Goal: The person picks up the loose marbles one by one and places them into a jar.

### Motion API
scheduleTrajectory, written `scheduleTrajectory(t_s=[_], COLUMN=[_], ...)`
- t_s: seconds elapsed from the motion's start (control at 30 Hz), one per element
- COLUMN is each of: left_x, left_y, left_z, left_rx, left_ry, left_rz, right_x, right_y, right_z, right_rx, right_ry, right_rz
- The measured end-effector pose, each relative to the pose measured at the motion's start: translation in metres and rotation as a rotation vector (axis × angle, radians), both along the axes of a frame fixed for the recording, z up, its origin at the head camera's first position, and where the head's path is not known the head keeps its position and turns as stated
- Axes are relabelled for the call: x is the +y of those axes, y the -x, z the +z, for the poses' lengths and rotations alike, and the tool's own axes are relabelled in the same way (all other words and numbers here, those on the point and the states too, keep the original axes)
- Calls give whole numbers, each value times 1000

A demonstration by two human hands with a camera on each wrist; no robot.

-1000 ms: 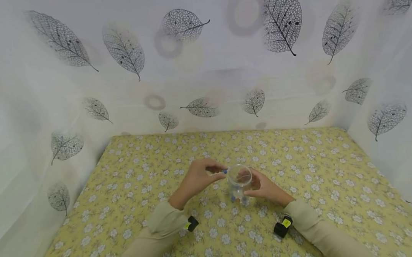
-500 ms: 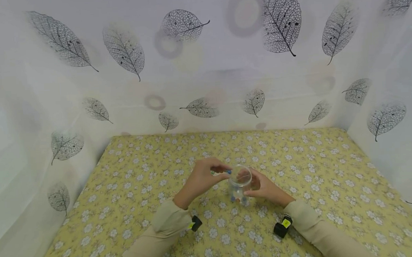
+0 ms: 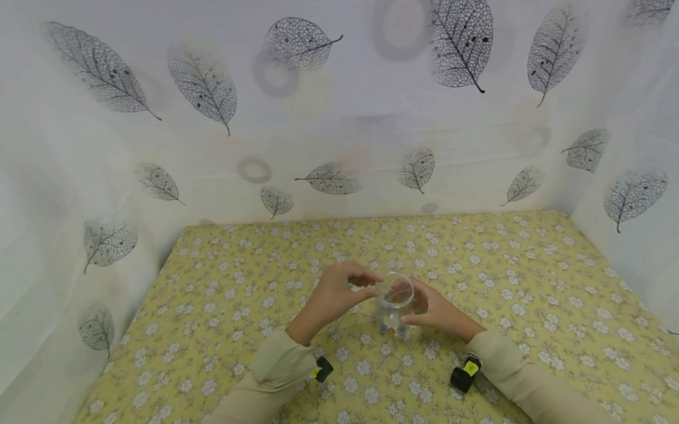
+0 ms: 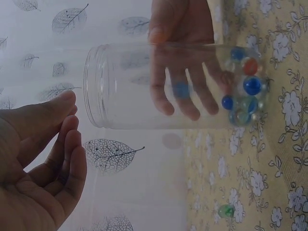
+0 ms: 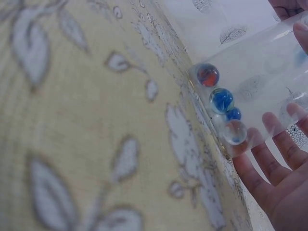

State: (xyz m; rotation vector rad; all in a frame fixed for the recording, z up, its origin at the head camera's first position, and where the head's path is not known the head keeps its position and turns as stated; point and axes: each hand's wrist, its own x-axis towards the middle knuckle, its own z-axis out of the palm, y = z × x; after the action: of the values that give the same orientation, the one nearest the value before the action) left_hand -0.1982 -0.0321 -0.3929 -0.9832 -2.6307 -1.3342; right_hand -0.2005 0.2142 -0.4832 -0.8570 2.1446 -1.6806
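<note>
A clear open-topped jar (image 3: 395, 296) stands upright on the cloth, gripped from the side by my right hand (image 3: 438, 310), thumb and fingers spread round its wall. Several glass marbles lie at its bottom, among them a blue marble (image 4: 252, 85) and a red marble (image 5: 208, 75). Partway down inside the jar, a blurred blue marble (image 4: 182, 90) hangs in mid-fall. My left hand (image 3: 337, 295) is just outside the rim, fingers loosely bent towards the thumb. Nothing shows between its fingertips.
A green marble (image 4: 226, 211) lies on the yellow flowered cloth (image 3: 251, 266) beyond the jar. White leaf-printed sheets (image 3: 335, 123) close off the back and both sides. Black wrist cameras sit below each sleeve cuff.
My left hand moved right to the jar's rim with a blue marble between finger and thumb, then let it go into the jar. The right hand and jar stayed in place.
</note>
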Motion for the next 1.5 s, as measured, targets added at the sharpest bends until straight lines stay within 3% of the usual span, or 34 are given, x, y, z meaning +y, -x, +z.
scheduleTrajectory(t_s=[0.6,1.0,1.27,1.5], left_x=[-7,-38,-55,-64], left_y=[4,9,18,31], left_z=[-6,-14,-21,-32], left_rx=[-23,-71,-69,-97], left_ry=[-22,9,68,59], left_rz=[-7,84,121,94], right_x=[0,-1,-2,-3], right_y=[1,-1,-1,-1], right_z=[-2,-1,-1,-1], right_rx=[-18,-11,7,10], right_ry=[-5,3,13,11], right_rz=[-2,-6,-2,-3])
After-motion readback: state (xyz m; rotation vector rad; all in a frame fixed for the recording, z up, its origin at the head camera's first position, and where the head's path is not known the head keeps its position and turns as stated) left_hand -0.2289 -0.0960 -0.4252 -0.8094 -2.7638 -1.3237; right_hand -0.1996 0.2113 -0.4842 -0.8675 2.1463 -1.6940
